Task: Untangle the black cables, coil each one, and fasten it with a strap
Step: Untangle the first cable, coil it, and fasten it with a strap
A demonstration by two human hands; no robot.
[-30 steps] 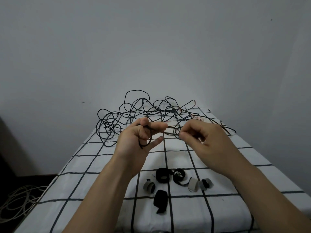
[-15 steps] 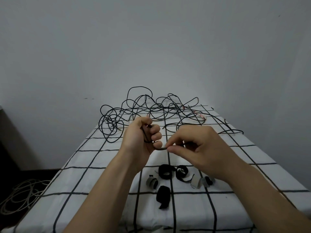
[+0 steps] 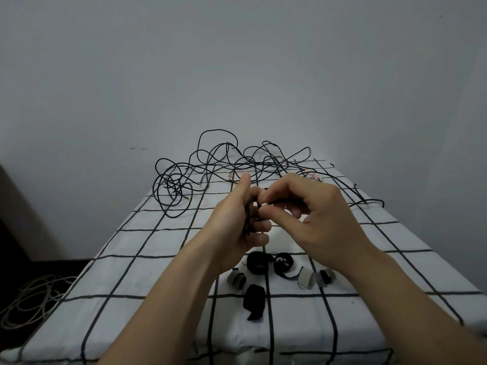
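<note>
**Coil in hand, tangle at far end**

Left hand (image 3: pixel 234 225): fingers curled round a small black cable coil (image 3: pixel 248 218), thumb up. Right hand (image 3: pixel 319 222) pinches the same cable right beside the left fingertips. Cable tangle (image 3: pixel 224 167) lies at the far end of the checked tablecloth (image 3: pixel 158 272). Rolled straps (image 3: pixel 259 263), black and grey, sit on the cloth below the hands.

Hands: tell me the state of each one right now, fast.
Left hand: closed, fingers curled round a small coil of cable.
Right hand: closed, thumb and forefinger pinch the same cable.
</note>
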